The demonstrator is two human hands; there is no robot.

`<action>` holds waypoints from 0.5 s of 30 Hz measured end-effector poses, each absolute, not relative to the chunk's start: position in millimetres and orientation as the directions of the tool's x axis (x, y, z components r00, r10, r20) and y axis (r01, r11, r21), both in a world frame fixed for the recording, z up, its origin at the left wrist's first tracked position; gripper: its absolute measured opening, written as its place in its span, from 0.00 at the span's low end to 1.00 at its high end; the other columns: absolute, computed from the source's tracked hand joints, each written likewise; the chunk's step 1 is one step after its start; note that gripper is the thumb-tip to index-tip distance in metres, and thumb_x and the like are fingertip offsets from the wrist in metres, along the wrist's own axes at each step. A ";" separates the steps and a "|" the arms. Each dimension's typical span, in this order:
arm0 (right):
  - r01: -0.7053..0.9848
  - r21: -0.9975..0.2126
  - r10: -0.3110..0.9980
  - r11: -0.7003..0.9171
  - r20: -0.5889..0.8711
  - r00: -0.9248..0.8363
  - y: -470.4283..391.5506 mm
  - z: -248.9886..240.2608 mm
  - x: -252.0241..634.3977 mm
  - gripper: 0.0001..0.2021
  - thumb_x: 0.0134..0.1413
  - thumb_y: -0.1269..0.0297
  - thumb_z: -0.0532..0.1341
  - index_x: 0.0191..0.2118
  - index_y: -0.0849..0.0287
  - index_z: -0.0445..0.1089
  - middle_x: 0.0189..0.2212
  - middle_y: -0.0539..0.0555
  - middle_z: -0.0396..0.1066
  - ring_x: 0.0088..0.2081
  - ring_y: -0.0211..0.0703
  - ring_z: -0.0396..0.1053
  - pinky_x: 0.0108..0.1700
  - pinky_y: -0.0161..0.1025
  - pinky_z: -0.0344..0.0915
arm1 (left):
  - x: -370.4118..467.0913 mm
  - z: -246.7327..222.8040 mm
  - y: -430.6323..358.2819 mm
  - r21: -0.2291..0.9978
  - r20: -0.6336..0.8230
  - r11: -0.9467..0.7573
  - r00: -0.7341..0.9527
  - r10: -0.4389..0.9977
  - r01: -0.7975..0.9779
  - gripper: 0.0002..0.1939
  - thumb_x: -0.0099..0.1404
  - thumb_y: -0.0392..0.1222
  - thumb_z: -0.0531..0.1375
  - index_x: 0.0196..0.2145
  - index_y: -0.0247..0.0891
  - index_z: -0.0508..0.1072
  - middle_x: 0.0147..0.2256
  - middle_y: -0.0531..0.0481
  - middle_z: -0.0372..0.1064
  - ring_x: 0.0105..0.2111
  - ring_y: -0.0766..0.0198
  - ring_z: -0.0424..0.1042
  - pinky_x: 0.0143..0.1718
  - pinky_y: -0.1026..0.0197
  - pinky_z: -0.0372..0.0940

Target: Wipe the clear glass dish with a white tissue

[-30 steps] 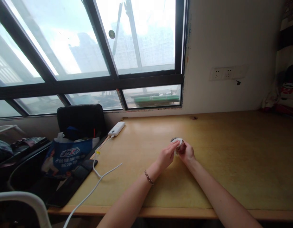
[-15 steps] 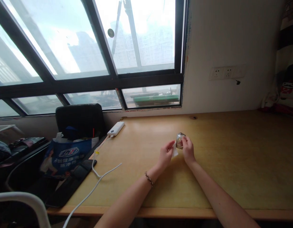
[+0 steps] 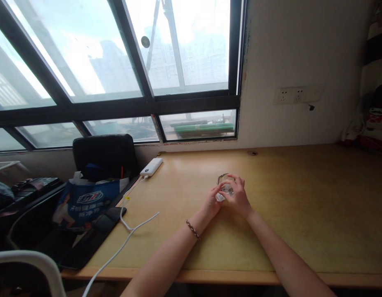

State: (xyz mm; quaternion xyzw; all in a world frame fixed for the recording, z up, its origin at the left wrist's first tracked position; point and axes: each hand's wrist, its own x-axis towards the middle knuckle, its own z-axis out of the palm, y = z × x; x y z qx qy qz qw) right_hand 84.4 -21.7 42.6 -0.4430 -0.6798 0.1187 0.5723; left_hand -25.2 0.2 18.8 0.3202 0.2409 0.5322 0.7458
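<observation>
Over the middle of the desk, my hands meet around a small, shiny, see-through object (image 3: 228, 188) with a dark rim, which looks like glass; its exact kind is too small to make out. The fingers of my right hand (image 3: 239, 197) curl over its right side and top. My left hand (image 3: 212, 201) touches its left side and pinches a white tissue (image 3: 220, 198), which shows just below the object. Part of the object is hidden behind the fingers.
A white power bank (image 3: 151, 167) lies at the desk's far left corner, its white cable (image 3: 129, 234) running over the left edge. Left of the wooden desk (image 3: 302, 231) stands a black chair (image 3: 103, 154) with a blue bag (image 3: 88, 202). Behind are a window and wall sockets (image 3: 291, 95).
My right hand has turned over the shiny object and shifted slightly left, its fingers now curled round it. My left hand has moved a little left, and less of the tissue shows.
</observation>
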 end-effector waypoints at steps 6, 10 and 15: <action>-0.065 -0.939 0.901 0.337 0.302 0.311 0.8 30.6 96.4 0.17 0.42 0.58 0.61 0.40 0.59 0.66 0.39 0.55 0.65 0.41 0.45 0.61 0.44 0.40 0.57 | -33.0 18.8 7.8 0.778 -0.003 0.197 0.310 0.951 -0.597 0.15 0.53 0.41 0.60 0.38 0.30 0.70 0.36 0.42 0.70 0.31 0.64 0.69 0.35 0.64 0.63; -0.106 -0.975 0.955 0.193 0.162 0.247 9.9 23.2 103.5 0.17 0.40 0.54 0.61 0.35 0.61 0.69 0.33 0.54 0.69 0.34 0.42 0.63 0.33 0.35 0.59 | -37.5 18.9 11.1 0.786 0.043 0.164 0.318 0.947 -0.595 0.18 0.51 0.42 0.61 0.39 0.29 0.70 0.36 0.40 0.70 0.32 0.62 0.69 0.36 0.62 0.62; -0.217 -0.976 0.995 -0.014 -0.034 0.090 5.4 25.0 100.9 0.17 0.42 0.52 0.59 0.35 0.61 0.69 0.33 0.52 0.69 0.34 0.38 0.64 0.29 0.30 0.58 | -46.1 15.6 20.7 0.806 0.040 0.132 0.275 0.961 -0.577 0.14 0.52 0.41 0.60 0.36 0.31 0.72 0.34 0.43 0.71 0.30 0.63 0.69 0.36 0.62 0.62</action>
